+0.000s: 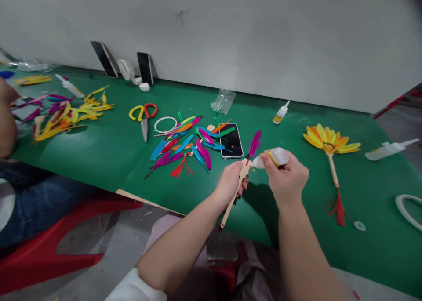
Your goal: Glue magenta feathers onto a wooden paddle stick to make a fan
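My left hand [231,181] grips a wooden fan handle [230,209] near its wider scalloped head, the stick slanting down toward me. One magenta feather [255,143] stands up from that head. In my right hand [290,178] is a glue bottle [279,156], tipped sideways with its nozzle at the base of the feather. Just left of my hands lies a loose pile of coloured feathers [186,148], with a red tassel [180,167] at its near side. A white-edged phone [231,142] lies partly under the feathers.
To the right lie a yellow feather fan [331,140], a glue bottle [387,150] and a white tape ring [407,211]. Another glue bottle [281,113] lies farther back. Scissors [144,121] and a white ring [165,125] are on the left. A co-worker's arm [7,121] is at far left.
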Action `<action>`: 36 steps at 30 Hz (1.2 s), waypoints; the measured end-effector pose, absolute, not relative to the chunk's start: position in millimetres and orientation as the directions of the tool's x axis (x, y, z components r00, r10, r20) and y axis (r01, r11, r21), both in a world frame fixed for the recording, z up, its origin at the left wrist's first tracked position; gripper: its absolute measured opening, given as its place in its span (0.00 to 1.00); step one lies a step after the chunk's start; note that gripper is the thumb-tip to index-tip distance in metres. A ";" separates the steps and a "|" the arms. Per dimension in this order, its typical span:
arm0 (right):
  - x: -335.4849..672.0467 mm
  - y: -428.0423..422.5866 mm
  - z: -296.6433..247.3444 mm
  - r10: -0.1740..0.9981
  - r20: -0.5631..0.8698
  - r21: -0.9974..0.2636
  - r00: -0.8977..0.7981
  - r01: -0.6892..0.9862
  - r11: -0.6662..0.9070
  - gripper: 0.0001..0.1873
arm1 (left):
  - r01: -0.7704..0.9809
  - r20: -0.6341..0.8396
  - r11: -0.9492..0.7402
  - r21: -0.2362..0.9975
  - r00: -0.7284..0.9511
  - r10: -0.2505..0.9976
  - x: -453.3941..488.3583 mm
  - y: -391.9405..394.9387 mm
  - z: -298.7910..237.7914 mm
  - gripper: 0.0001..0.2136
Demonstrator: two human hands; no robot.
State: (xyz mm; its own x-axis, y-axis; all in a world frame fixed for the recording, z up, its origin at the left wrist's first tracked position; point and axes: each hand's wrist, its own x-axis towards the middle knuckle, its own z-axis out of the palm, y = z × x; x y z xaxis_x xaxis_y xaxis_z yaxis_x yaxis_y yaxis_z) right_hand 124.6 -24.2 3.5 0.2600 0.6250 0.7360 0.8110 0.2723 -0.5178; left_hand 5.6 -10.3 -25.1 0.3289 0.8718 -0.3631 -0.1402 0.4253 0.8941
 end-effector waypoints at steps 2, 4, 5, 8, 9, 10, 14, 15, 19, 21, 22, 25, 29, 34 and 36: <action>125.1 -24.2 3.2 0.619 0.739 -0.518 0.268 0.813 0.267 0.14 | -0.139 -0.364 0.427 0.894 0.332 0.870 5.7 -10.3 -25.1 0.15; 125.0 -24.2 3.3 0.620 0.736 -0.520 0.271 0.814 0.261 0.14 | -0.133 -0.368 0.429 0.893 0.333 0.868 5.7 -10.2 -24.9 0.15; 124.7 -24.2 3.5 0.626 0.731 -0.522 0.271 0.813 0.258 0.14 | -0.129 -0.370 0.430 0.893 0.332 0.868 5.6 -10.1 -24.8 0.15; 123.4 -24.3 4.1 0.648 0.712 -0.536 0.271 0.806 0.251 0.15 | -0.111 -0.373 0.429 0.897 0.331 0.867 5.6 -9.9 -24.6 0.14; 122.8 -24.4 4.2 0.658 0.703 -0.542 0.271 0.803 0.249 0.15 | -0.105 -0.375 0.428 0.898 0.329 0.867 5.6 -9.8 -24.7 0.14; 122.1 -24.6 4.3 0.666 0.695 -0.548 0.270 0.799 0.248 0.15 | -0.101 -0.377 0.428 0.898 0.328 0.866 5.6 -9.7 -24.9 0.14; 119.1 -25.4 4.4 0.686 0.679 -0.561 0.262 0.787 0.255 0.15 | -0.108 -0.362 0.417 0.903 0.331 0.871 5.7 -9.5 -25.7 0.14; 118.5 -25.6 4.5 0.686 0.680 -0.562 0.259 0.785 0.260 0.15 | -0.111 -0.357 0.413 0.904 0.334 0.872 5.7 -9.4 -25.8 0.14; 117.9 -25.8 4.7 0.671 0.694 -0.554 0.259 0.788 0.269 0.14 | -0.102 -0.353 0.407 0.908 0.339 0.872 5.6 -9.4 -26.0 0.14; 118.5 -25.7 4.9 0.665 0.698 -0.553 0.267 0.791 0.263 0.14 | -0.102 -0.355 0.409 0.907 0.338 0.872 5.7 -9.6 -26.7 0.15; 119.0 -25.7 5.0 0.661 0.699 -0.555 0.273 0.790 0.259 0.14 | -0.105 -0.357 0.412 0.905 0.337 0.871 5.7 -9.6 -27.2 0.15; 120.5 -25.5 5.6 0.650 0.696 -0.571 0.305 0.784 0.242 0.15 | -0.115 -0.370 0.427 0.897 0.333 0.867 5.7 -9.7 -28.6 0.16; 122.8 -25.6 5.1 0.646 0.670 -0.622 0.365 0.751 0.220 0.14 | -0.121 -0.363 0.425 0.897 0.346 0.865 5.5 -9.6 -27.5 0.16; 126.6 -23.3 1.1 0.643 0.555 -0.800 0.527 0.549 0.241 0.14 | -0.101 -0.359 0.414 0.904 0.346 0.867 4.1 -9.4 -25.0 0.18; 128.3 -21.5 -0.2 0.625 0.497 -0.860 0.601 0.438 0.262 0.15 | -0.106 -0.350 0.411 0.906 0.360 0.865 3.4 -9.3 -24.8 0.19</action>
State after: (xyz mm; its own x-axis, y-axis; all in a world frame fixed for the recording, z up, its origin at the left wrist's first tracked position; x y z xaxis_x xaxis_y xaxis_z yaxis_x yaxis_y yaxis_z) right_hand 128.3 -21.5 -0.2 0.6013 0.6254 0.4973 0.4381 0.2623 -0.8598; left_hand 3.4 -9.3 -24.8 0.3597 0.8648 -0.3502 -0.1056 0.4107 0.9056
